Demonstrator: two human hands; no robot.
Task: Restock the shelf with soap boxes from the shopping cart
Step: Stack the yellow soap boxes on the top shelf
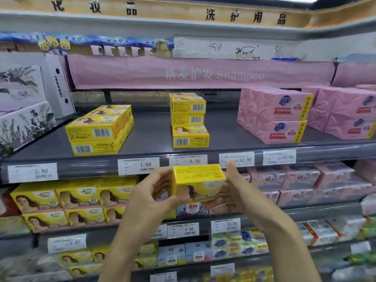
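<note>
Both my hands hold one yellow soap box (198, 181) in front of the shelf edge, below the price tags. My left hand (151, 193) grips its left end with curled fingers. My right hand (234, 188) grips its right end, thumb up beside it. On the grey shelf (150, 135) above stands a stack of three yellow soap boxes (189, 120) in the middle. To the left sits a two-high block of several yellow boxes (99, 131). The shopping cart is out of view.
Pink wrapped soap packs (272, 115) fill the shelf's right side. Lavender-printed cartons (22, 119) stand at the left. A pink Shampoo banner (203, 73) hangs above. Lower shelves hold more yellow boxes (67, 202) and pink packs (301, 180). Price tags (138, 165) line the shelf edge.
</note>
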